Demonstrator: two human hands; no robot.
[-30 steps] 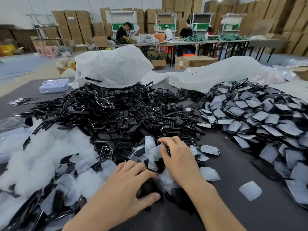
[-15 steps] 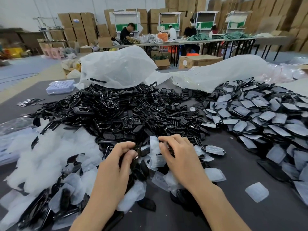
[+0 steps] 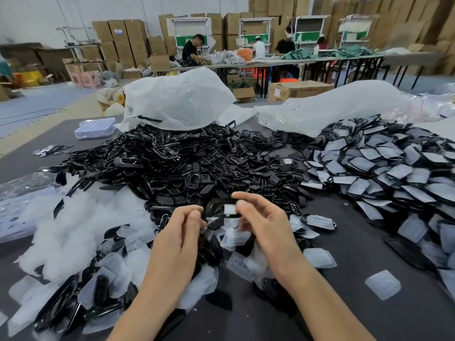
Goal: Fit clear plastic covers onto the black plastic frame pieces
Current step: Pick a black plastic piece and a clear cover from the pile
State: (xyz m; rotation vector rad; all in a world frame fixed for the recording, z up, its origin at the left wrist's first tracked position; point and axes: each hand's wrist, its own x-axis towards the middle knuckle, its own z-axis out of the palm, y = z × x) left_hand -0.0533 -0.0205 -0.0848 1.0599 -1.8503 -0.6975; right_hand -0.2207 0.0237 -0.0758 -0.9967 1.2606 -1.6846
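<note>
Black frame (image 3: 213, 206) lifted, left hand (image 3: 178, 233) pinching; right hand (image 3: 267, 225) brings clear cover (image 3: 230, 209).

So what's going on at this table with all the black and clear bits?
A person is fitting parts by hand. The left hand and right hand hold a black frame piece between them, the right also pinching a clear cover against it. Behind lies a heap of bare frames; to the right, a pile of covered ones.
</note>
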